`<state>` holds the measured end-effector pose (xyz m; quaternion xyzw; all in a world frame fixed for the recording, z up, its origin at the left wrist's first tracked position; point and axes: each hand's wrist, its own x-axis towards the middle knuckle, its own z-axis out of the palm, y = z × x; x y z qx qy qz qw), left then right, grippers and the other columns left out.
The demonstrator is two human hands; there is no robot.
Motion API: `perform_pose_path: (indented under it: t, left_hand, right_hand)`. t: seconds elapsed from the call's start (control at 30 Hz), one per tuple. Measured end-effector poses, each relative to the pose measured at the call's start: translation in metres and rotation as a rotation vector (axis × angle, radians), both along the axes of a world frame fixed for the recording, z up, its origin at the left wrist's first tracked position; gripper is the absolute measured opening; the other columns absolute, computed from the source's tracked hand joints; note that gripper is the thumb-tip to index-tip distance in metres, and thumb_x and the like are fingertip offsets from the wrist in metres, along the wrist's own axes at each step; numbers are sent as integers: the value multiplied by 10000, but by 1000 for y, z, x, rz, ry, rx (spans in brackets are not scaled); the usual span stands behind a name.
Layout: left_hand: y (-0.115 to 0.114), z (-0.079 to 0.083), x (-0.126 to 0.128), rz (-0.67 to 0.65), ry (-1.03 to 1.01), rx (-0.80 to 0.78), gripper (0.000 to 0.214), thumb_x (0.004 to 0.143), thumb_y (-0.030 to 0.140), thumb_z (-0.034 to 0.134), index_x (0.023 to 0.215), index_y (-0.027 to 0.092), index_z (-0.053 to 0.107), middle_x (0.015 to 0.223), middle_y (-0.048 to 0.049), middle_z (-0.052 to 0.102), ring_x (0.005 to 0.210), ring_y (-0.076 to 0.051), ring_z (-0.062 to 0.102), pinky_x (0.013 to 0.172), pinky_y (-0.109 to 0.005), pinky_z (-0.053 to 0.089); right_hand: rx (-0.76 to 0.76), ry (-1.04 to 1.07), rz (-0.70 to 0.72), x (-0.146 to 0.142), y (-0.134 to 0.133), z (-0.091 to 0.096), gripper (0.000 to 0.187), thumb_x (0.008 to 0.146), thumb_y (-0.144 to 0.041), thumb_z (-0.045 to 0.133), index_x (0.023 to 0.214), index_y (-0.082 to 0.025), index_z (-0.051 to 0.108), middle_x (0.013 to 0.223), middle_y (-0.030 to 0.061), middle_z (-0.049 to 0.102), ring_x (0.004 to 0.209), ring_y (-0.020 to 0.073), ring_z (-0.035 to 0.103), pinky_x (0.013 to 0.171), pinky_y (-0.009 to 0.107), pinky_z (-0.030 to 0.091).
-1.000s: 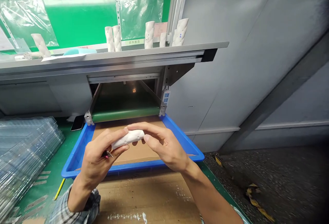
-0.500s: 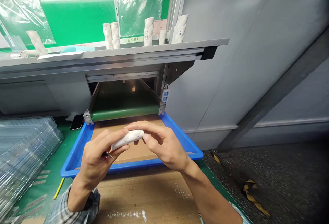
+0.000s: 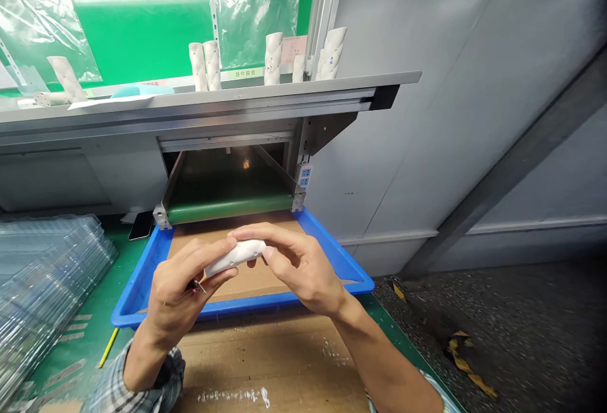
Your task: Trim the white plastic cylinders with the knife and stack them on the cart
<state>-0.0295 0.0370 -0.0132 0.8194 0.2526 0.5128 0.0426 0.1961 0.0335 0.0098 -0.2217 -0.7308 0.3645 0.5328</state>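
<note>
Both my hands hold a white foam-like moulded piece [image 3: 236, 252] above a blue plastic tray [image 3: 140, 286] lined with cardboard. My left hand [image 3: 183, 289] grips its left end and also pinches a small metal-tipped tool [image 3: 198, 285], whose shape is mostly hidden by my fingers. My right hand [image 3: 298, 267] has its fingers and thumb around the right end. Part of the piece's underside is hidden by my fingers.
Behind the tray runs a green conveyor belt [image 3: 230, 209] under a grey shelf [image 3: 190, 106] holding several white twisted tubes [image 3: 212, 66]. Stacked clear plastic sheets [image 3: 47, 274] lie at left, with a phone [image 3: 141, 226] and a yellow pencil [image 3: 109, 348] nearby.
The whole view has drifted slightly as my head moved. My hands keep the same hold on the white piece, with no clear change in grip.
</note>
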Motion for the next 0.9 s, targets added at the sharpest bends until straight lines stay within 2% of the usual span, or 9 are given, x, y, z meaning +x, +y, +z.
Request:
perform_pose_path:
  t: [0.2, 0.63, 0.9]
  left_hand:
    - [3, 0, 0, 11, -33, 24, 385, 982, 212, 771, 1357, 264, 698, 1174, -51, 802, 1039, -166, 750, 776, -197, 575]
    - [2, 1, 0, -48, -29, 57, 408, 987, 149, 752, 1377, 243, 678, 1136, -44, 803, 1062, -156, 730, 853, -208, 565]
    - [4, 1, 0, -50, -29, 43, 442, 975, 143, 766, 1394, 251, 677, 1146, -45, 800, 1043, -154, 730, 807, -203, 563]
  right_hand:
    - [50, -15, 23, 1, 0, -1, 373, 984, -181, 492, 1275, -192, 725, 1180, 78, 771, 857, 172, 684, 809, 331, 581]
    - [48, 41, 74, 1, 3, -3, 331, 1020, -197, 543, 1275, -213, 753, 1252, 81, 769, 962, 181, 703, 821, 312, 590]
    - [54, 39, 70, 1, 4, -4, 342, 1011, -178, 544, 1276, -207, 759, 1249, 82, 770, 973, 180, 713, 829, 309, 601]
